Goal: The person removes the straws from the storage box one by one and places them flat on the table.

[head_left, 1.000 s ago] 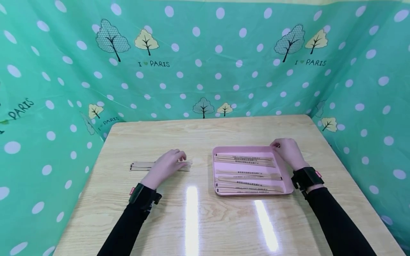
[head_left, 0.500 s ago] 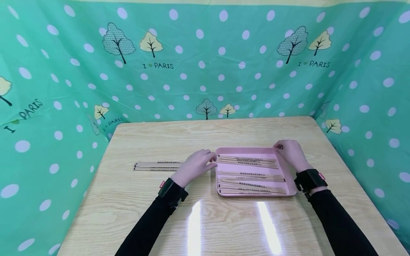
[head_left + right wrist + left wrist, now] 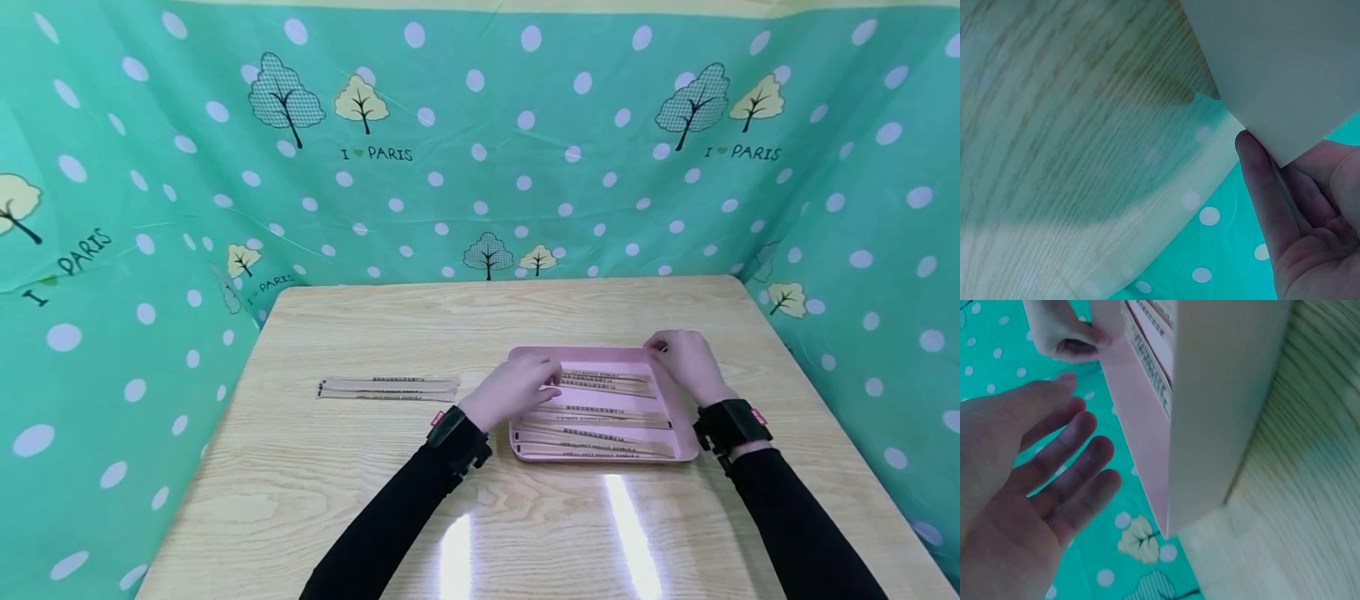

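Note:
A pink tray [image 3: 600, 353] holds several thin paper-wrapped straws [image 3: 607, 414] with dark print, lying lengthwise in loose groups. My left hand [image 3: 513, 390] hovers over the tray's left side and covers the left ends of the far straws. In the left wrist view its fingers [image 3: 1079, 469] are spread and relaxed beside the tray wall [image 3: 1210, 425], with nothing between them. My right hand [image 3: 686, 362] grips the tray's far right corner; in the right wrist view, thumb and fingers [image 3: 1260, 181] sit on either side of that corner.
A few more wrapped straws [image 3: 390, 389] lie side by side on the wooden table [image 3: 360, 333], left of the tray. A green dotted cloth [image 3: 420, 208] rises behind the table and along both sides. Light reflections streak the table's front.
My left hand has moved right, from above the straws on the table to over the tray's left side. My right hand stays at the tray corner. The view has shifted slightly.

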A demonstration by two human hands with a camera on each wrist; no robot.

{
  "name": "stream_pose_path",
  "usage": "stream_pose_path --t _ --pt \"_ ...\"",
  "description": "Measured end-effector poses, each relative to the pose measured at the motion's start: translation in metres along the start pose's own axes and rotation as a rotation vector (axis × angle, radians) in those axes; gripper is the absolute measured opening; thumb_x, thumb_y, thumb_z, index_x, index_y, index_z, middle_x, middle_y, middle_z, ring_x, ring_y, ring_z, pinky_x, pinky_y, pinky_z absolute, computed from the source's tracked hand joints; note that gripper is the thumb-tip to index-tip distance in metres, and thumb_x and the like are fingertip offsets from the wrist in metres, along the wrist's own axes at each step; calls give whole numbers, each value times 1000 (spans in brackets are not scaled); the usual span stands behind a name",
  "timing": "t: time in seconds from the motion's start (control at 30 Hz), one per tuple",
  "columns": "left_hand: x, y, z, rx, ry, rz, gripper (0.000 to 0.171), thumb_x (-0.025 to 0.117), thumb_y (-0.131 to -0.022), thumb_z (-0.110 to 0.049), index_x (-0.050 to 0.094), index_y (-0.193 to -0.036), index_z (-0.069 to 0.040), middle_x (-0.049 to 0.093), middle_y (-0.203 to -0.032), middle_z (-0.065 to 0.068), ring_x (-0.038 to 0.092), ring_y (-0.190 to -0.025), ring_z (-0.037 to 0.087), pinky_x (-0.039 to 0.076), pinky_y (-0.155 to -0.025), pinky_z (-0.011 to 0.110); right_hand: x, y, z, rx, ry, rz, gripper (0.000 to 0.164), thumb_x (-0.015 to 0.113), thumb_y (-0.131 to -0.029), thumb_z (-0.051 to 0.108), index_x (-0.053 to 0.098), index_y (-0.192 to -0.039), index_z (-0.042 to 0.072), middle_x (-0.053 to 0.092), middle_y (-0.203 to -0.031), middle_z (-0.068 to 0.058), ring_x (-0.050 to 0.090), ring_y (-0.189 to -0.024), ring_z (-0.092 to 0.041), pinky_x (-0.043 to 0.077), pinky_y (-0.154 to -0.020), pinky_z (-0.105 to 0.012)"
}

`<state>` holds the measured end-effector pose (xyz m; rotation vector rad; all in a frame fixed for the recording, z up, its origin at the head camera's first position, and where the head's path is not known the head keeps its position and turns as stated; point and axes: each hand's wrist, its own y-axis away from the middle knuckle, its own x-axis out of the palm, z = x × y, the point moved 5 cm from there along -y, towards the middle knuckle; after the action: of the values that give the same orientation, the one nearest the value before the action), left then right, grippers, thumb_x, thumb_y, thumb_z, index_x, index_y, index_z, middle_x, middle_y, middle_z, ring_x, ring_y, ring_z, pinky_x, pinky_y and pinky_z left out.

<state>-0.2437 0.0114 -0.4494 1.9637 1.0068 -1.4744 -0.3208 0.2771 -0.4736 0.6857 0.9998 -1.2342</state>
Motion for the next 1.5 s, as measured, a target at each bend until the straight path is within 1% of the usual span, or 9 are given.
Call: stream_pose_path --t 0.17,0.4,0.57,0.77,0.83,0.9,1.07,1.27,1.5 --pt "9 -9 -5 -7 7 43 16 69 -98 -28 69 -109 -16 72 -106 -4 64 -89 6 51 -77 17 0 1 -1 4 -10 5 18 59 -96 -1 75 -104 -5 74 -104 -27 69 -100 -44 54 -86 -56" --pt "17 -15 -11 -32 -5 98 17 67 -99 -28 69 -113 -17 71 -109 -3 63 -92 7 51 -79 20 0 1 -2 -2 -6 2 18 59 -96 -1 75 -105 -6 74 -105 -27 69 -100 -45 54 -86 -56" --pt "26 -18 -16 -33 -24 118 17 65 -100 -26 69 -115 -17 70 -112 -2 63 -91 7 51 -78 20 -1 1 -1 -12 0 -2 17 60 -96 -2 75 -103 -6 74 -104 -27 69 -99 -44 54 -85 -56" --pt "42 -22 -17 35 -77 97 10 66 -99 -24 68 -105 -16 68 -103 -3 60 -86 7 49 -74 20 -1 3 1 -18 6 -6 16 62 -96 -1 75 -103 -5 74 -102 -27 69 -95 -43 53 -81 -54" --pt "46 -22 -17 49 -96 85 4 65 -99 -20 68 -101 -16 67 -99 -3 60 -84 7 48 -72 20 -2 3 1 -19 6 -8 16 62 -96 -1 75 -103 -5 74 -102 -27 69 -95 -43 54 -82 -54" --pt "48 -22 -17 56 -105 69 5 63 -98 -14 68 -97 -16 67 -96 -3 60 -83 8 48 -71 21 -2 3 1 -20 4 -8 16 62 -96 -1 75 -103 -5 74 -102 -27 69 -95 -44 54 -82 -54" --pt "47 -22 -18 62 -108 48 14 58 -99 -7 68 -93 -14 67 -91 -3 60 -79 9 47 -68 22 -2 0 0 -15 3 -8 17 61 -96 0 75 -104 -6 74 -103 -27 69 -97 -43 54 -82 -54" --pt "47 -22 -19 63 -113 55 16 56 -99 -6 67 -90 -14 64 -86 -3 52 -73 9 42 -63 20 -1 0 -1 -3 6 5 18 60 -97 -1 75 -105 -6 74 -105 -27 69 -100 -45 54 -86 -56" --pt "48 -21 -18 70 -112 44 18 54 -101 -9 66 -89 -14 63 -84 -4 52 -71 8 42 -62 21 0 1 -1 -1 11 2 17 60 -96 -1 75 -104 -6 74 -104 -27 69 -101 -45 54 -87 -56"
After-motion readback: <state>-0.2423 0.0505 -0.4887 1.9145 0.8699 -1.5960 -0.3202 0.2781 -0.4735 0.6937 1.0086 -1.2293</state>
